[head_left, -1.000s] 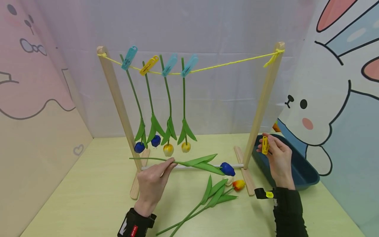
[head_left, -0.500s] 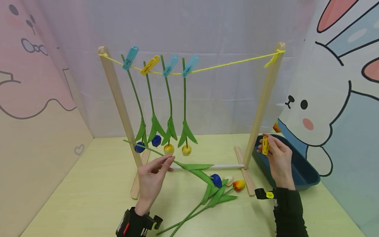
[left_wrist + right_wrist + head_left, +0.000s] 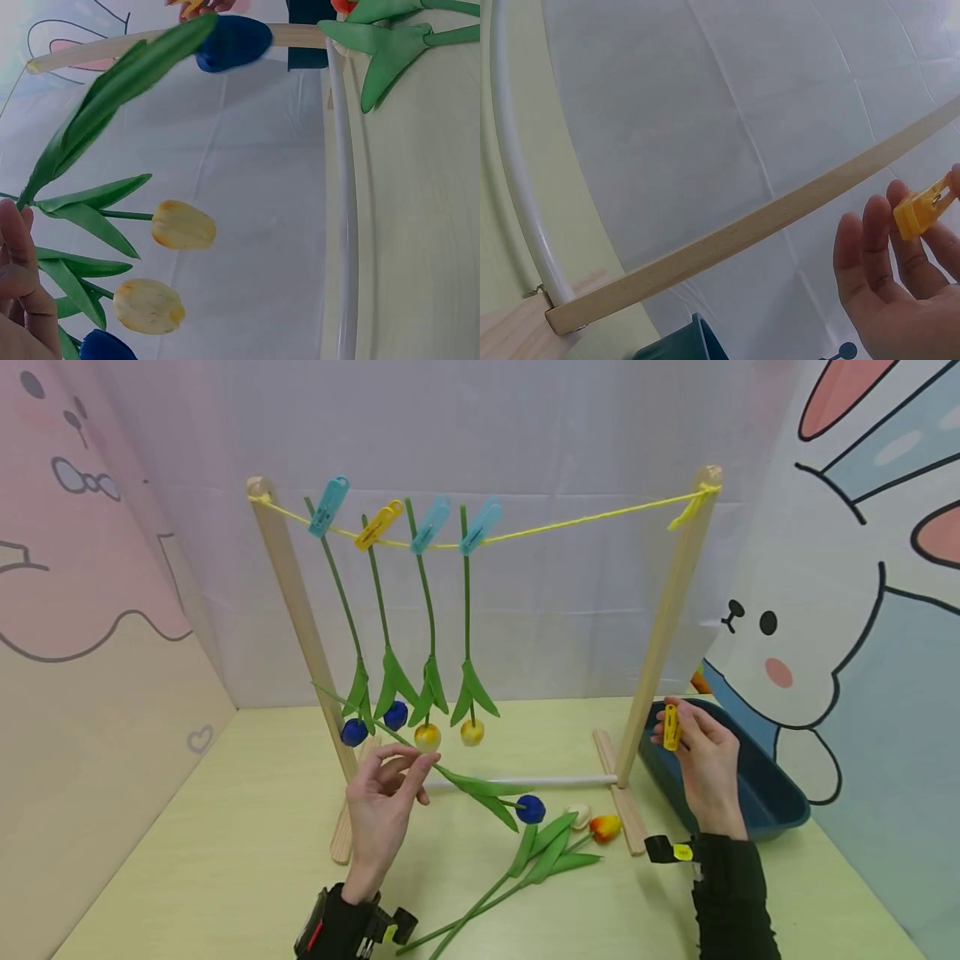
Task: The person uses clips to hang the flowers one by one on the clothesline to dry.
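Note:
My left hand (image 3: 386, 806) pinches the stem of a blue artificial tulip (image 3: 531, 809) between thumb and fingertips. The stem slants from upper left down to the bloom at lower right, in front of the rack. My right hand (image 3: 705, 764) holds a yellow clothespin (image 3: 671, 727) by thumb and fingertips, over the dark blue bin. In the right wrist view that clothespin (image 3: 922, 210) shows its jaw end pointing away from the thumb. On the yellow string (image 3: 570, 522), blue and yellow clothespins hold several tulips upside down, blue blooms at left and yellow blooms (image 3: 472, 732) at right.
Two more tulips lie crossed on the table, one with an orange-red bloom (image 3: 604, 828), one with a cream bloom (image 3: 579, 815). Wooden posts (image 3: 670, 627) carry the string, and a white rod (image 3: 540, 781) joins their feet. The dark blue bin (image 3: 783, 810) stands right of the rack.
The tulip in my left hand has tilted, its stem end rising at left and its bloom moving down and left. My left hand has turned slightly. The right hand has stayed in place.

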`<state>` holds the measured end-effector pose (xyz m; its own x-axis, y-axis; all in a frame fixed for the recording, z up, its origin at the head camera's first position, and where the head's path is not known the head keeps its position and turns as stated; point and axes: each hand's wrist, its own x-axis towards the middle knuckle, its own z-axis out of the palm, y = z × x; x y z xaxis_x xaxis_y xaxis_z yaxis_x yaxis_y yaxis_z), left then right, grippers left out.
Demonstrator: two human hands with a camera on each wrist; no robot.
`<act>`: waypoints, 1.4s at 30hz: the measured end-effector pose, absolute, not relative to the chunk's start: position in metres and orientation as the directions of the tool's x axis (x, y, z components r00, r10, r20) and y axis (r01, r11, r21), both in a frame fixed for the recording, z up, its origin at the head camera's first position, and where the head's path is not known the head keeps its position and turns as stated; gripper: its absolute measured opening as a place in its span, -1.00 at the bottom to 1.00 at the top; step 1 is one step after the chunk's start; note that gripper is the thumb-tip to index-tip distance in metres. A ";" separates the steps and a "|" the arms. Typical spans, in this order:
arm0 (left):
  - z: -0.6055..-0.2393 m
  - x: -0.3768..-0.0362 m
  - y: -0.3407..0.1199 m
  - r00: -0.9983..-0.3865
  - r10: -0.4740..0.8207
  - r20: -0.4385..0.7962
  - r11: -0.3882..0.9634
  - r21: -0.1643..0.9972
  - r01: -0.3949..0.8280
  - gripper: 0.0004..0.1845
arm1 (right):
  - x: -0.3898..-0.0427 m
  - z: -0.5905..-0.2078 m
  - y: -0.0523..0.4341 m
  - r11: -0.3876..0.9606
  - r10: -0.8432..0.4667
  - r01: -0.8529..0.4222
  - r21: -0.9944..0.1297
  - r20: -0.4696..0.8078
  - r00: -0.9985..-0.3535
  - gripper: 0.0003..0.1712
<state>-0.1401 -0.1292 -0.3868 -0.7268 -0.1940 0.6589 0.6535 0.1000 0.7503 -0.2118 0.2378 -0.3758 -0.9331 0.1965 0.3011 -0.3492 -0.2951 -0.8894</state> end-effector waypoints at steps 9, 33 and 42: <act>-0.384 -0.141 -0.124 -0.763 -0.177 0.622 0.087 0.782 0.617 -0.75 | -0.213 -0.370 0.231 -0.374 0.323 -0.428 -0.823 0.317 -0.892 -0.73; -0.370 -0.231 -0.076 -0.680 0.049 0.732 0.105 0.673 0.732 -0.69 | -0.225 -0.243 0.182 -0.249 0.183 -0.743 -0.621 0.723 -0.666 -0.74; -0.331 -0.243 -0.059 -0.707 0.040 0.707 0.050 0.705 0.708 -0.64 | -0.239 -0.193 0.148 -0.296 0.128 -0.779 -0.553 0.786 -0.606 -0.78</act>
